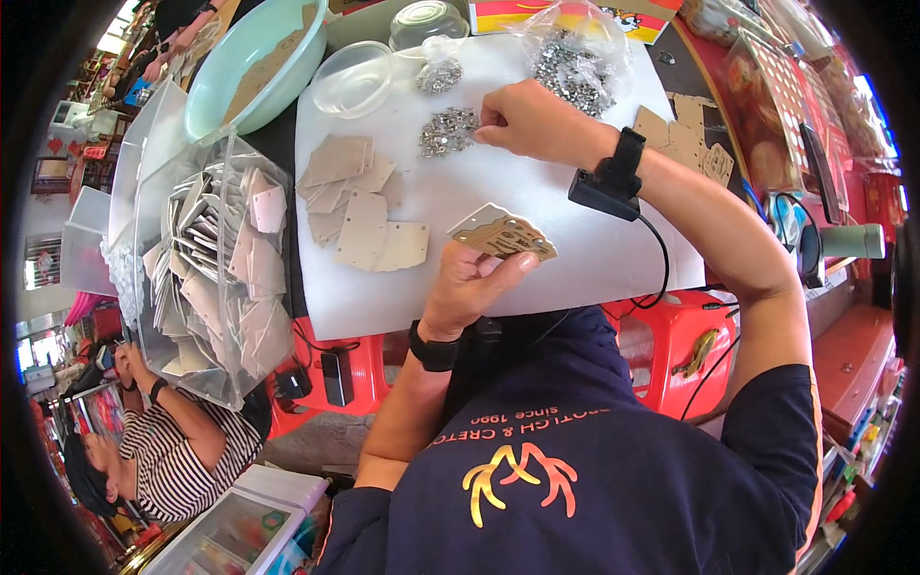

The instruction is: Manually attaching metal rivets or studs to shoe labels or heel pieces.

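My left hand [465,289] grips a small tan cardboard card [503,233] with holes and dark print on it, its thumb across the near edge. Over the white work surface, my right hand [527,120] is bent down with its fingertips pinched at the right edge of a small pile of metal pieces [448,131]. Whatever the pinch holds is too small to make out. Left of the card lies a loose stack of plain cards [359,206], some showing punched holes. Beyond my right hand, a clear plastic bag [575,72] holds many more shiny metal pieces.
On the left stands a clear bin [225,259] filled with cards; behind it sits a pale green basin [259,72]. A clear round tub [353,80] rests at the back. Brown cards [685,134] lie at right. A cable hangs from my right wrist device. Another person [168,436] sits at lower left.
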